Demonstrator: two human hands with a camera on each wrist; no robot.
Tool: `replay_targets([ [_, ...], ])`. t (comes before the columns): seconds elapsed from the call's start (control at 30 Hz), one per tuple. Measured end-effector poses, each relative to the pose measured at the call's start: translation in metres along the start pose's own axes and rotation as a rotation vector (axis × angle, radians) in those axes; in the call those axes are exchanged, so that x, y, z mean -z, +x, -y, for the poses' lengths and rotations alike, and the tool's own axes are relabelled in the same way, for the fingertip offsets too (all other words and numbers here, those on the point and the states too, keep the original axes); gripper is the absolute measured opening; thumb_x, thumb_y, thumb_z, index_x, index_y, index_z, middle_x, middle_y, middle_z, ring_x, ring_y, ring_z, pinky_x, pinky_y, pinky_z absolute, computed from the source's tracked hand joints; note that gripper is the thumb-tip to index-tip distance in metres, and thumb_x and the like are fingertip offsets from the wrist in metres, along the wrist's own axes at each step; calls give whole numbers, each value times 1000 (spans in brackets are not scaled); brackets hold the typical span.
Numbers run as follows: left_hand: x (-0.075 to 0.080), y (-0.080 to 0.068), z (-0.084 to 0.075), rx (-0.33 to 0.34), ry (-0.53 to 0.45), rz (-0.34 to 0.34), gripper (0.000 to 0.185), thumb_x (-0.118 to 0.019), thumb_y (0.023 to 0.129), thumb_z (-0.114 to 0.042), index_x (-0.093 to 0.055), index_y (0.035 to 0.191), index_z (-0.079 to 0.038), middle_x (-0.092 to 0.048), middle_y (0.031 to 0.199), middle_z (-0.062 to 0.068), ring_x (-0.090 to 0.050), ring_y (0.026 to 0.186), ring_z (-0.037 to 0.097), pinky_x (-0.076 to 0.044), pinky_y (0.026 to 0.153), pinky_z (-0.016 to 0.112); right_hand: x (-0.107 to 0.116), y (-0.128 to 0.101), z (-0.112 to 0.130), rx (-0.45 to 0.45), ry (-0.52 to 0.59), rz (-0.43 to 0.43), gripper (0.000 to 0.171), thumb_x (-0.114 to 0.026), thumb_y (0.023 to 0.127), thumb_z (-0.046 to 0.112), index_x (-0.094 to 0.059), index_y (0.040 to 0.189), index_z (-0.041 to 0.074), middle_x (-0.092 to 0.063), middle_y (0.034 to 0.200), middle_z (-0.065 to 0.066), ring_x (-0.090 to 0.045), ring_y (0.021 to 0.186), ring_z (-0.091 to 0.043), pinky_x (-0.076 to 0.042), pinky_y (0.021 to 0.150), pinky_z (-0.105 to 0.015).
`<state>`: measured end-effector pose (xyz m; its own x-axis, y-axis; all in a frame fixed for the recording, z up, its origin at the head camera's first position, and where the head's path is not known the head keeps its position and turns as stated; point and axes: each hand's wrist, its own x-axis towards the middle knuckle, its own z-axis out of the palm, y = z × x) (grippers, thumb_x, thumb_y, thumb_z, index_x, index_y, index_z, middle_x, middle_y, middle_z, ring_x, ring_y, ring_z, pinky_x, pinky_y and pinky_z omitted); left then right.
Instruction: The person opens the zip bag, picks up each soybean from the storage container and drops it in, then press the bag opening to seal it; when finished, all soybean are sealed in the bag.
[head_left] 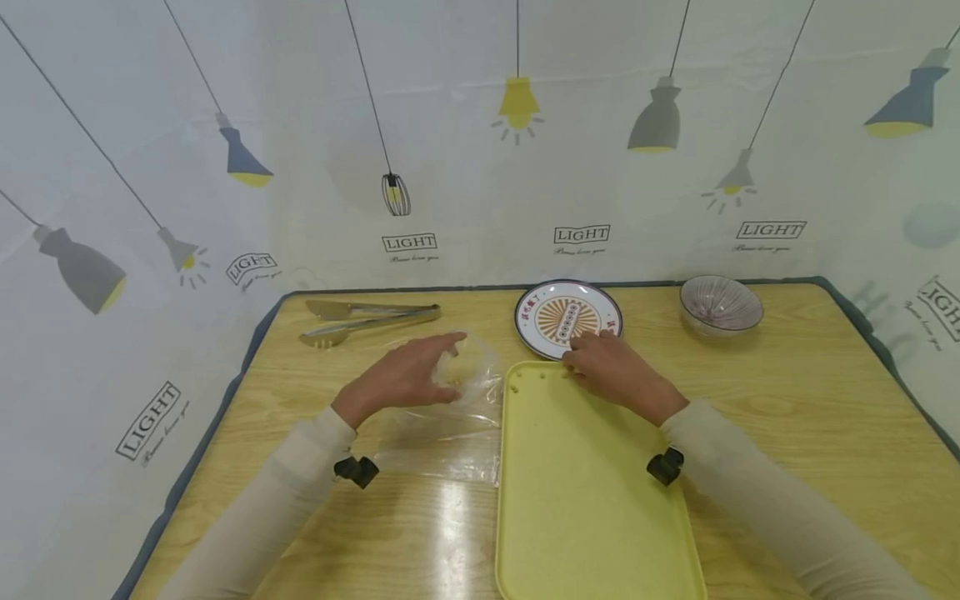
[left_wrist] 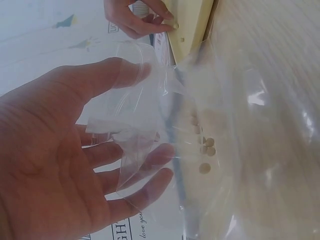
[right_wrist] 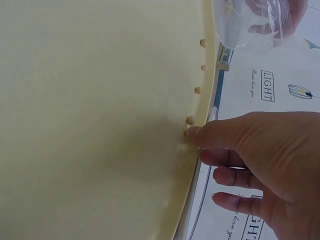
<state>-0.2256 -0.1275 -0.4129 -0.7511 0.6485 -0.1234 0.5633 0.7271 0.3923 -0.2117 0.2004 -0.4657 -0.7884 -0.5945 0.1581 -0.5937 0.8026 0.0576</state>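
Note:
My left hand (head_left: 405, 379) spreads its thumb and fingers in the mouth of a clear plastic bag (head_left: 465, 425). Several small beige balls (left_wrist: 206, 147) lie inside the bag, and the film covers the fingertips. At the far edge of a yellow tray (head_left: 592, 492), my right hand (head_left: 618, 375) pinches a small beige ball (right_wrist: 187, 133), partly hidden by the fingertip. More balls (right_wrist: 197, 90) sit along that edge of the tray. Right behind it, a patterned white plate (head_left: 543, 312) lies partly under the right fingers.
Metal tongs (head_left: 375, 323) lie at the back left of the wooden table (head_left: 795, 433). A striped bowl (head_left: 722, 306) stands at the back right. A fabric backdrop (head_left: 465, 150) printed with lamps rises behind and beside the table.

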Motion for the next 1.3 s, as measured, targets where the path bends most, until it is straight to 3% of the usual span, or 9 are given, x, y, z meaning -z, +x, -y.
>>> replay_targets([
  [0.3,-2,-1,6,7,-3,-6,86,-78,88,-33,-32,158,-9,-60,139,13,-61,123,32,-50,100,52,-9,3,4,-36,-25,-18,10,-75,91,19,-72,87,10,-63,78,-4,-56,72,-21,-48,67,-39],
  [0.83,0,-3,4,4,6,-3,87,-77,89,-36,-32,158,-10,-61,140,14,-60,125,33,-50,101,51,5,6,1,-24,-75,-30,11,-75,89,10,-69,80,11,-64,75,-3,-57,69,-19,-51,66,-39],
  [1.13,-2,-2,6,4,-3,-5,87,-77,89,-35,-32,158,-11,-60,140,14,-59,126,33,-49,101,52,30,23,12,23,-35,-73,7,-79,86,11,-73,83,11,-69,81,-2,-62,73,-19,-51,68,-35],
  [1.3,-4,-1,7,2,-22,4,87,-78,89,-34,-32,158,-11,-60,140,14,-60,124,33,-50,100,51,48,37,29,46,-13,-95,6,-77,88,12,-73,84,12,-69,83,-2,-64,76,-21,-53,73,-39],
])
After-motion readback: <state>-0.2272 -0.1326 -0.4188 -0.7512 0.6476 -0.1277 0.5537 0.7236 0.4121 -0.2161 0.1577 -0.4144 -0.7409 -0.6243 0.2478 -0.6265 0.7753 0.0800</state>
